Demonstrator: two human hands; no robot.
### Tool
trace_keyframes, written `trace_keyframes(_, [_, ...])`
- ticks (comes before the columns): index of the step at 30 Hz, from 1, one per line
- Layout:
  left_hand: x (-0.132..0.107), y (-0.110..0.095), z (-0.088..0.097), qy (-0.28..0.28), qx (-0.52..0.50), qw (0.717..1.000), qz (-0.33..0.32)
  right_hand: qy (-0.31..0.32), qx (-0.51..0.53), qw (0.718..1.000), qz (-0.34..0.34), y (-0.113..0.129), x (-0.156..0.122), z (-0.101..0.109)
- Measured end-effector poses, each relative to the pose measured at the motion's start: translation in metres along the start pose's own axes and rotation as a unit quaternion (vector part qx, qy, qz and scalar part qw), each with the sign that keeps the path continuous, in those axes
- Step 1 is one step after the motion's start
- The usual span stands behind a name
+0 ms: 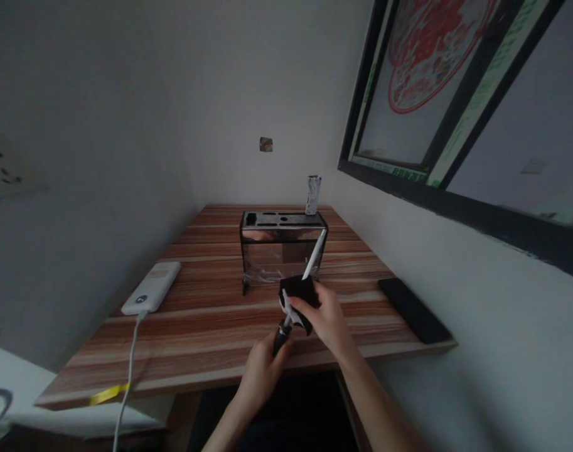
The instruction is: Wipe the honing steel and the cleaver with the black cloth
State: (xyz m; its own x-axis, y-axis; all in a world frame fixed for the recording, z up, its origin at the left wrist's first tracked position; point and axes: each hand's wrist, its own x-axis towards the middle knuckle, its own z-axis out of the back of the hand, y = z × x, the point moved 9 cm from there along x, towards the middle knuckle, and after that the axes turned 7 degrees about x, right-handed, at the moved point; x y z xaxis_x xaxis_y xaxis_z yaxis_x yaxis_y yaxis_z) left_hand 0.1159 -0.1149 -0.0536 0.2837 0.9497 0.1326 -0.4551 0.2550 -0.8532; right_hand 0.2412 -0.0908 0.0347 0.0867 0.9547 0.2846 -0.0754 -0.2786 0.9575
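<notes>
My left hand (pixel 262 367) is closed round the black handle of a knife (pixel 315 254), near the table's front edge. The long pale blade slants up and to the right. My right hand (pixel 331 317) pinches a black cloth (pixel 299 292) with a whitish underside, folded about the blade's lower part. Just beyond the hands stands a knife block (pixel 285 235) with a slotted dark top and a see-through front. A shiny silvery upright piece (pixel 313 194) rises at the block's right end; its kind is unclear.
On the wood-grain table (pixel 211 351), a white power bank (pixel 152 289) with a white cable (pixel 132 358) lies left. A black phone-like slab (pixel 413 309) lies right, by the wall. Yellow tape (pixel 108 394) marks the front left edge. Walls flank the table; a dark-framed window (pixel 437 94) is right.
</notes>
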Motion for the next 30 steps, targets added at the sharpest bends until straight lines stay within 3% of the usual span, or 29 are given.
trace_keyframes(7, [0.000, 0.001, 0.000, -0.003, -0.009, 1.000, 0.002, 0.017, -0.029, 0.999, -0.020, -0.010, -0.019, -0.015])
trace_keyframes(16, [0.001, 0.007, -0.004, 0.005, 0.005, 1.000, -0.003, -0.013, -0.024, 1.000, -0.013, -0.012, -0.025, -0.010])
trace_keyframes(22, [0.000, 0.012, -0.007, 0.014, 0.026, 1.000, 0.007, -0.014, 0.035, 0.999, -0.029, -0.017, -0.026, -0.011])
trace_keyframes(30, [0.003, 0.004, -0.004, 0.023, 0.003, 1.000, 0.004, -0.020, 0.047, 0.998, -0.027, -0.017, -0.019, -0.004])
